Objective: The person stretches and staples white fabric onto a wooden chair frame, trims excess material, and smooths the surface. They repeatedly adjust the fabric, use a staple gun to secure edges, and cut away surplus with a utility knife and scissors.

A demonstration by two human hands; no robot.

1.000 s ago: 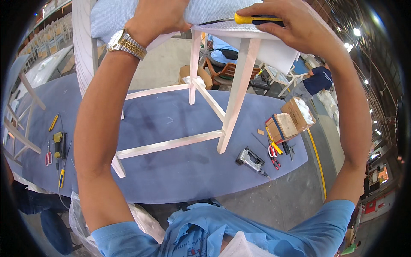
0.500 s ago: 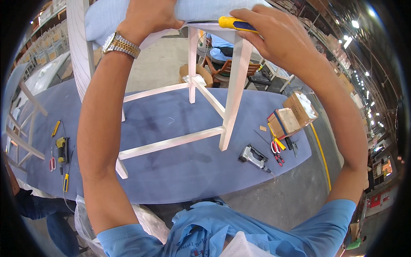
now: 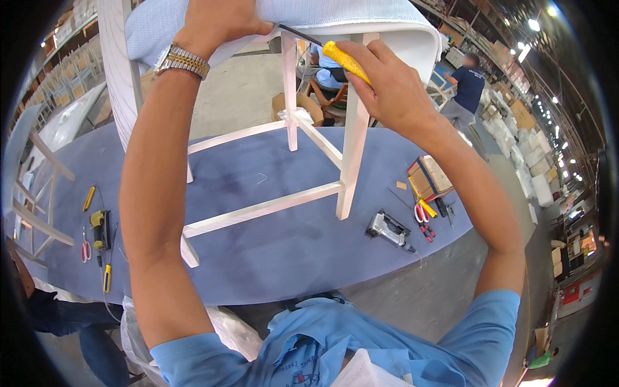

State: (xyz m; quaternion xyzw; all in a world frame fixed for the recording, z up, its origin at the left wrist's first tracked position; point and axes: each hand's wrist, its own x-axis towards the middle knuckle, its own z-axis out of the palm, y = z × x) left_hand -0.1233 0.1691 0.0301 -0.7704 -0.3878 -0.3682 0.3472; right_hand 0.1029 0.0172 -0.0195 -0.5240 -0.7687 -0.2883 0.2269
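Note:
A light wooden chair stands on the blue-covered table, its pale blue fabric seat at the top of the view. My left hand, with a watch at the wrist, is closed on the seat fabric at its lower edge. In my right hand is a screwdriver with a yellow handle. Its dark shaft slants up and left, the end meeting the fabric edge beside my left fingertips. White material shows under the seat edge, right of the shaft.
On the table, a staple gun, red-handled scissors, pliers and a box lie right. Another staple gun and yellow-handled tools lie left. A second chair stands far left; a person stands behind.
The right hand has moved down, tilting the screwdriver from nearly level to a slant. More of its shaft and the seat's right edge now show. The left hand keeps its place.

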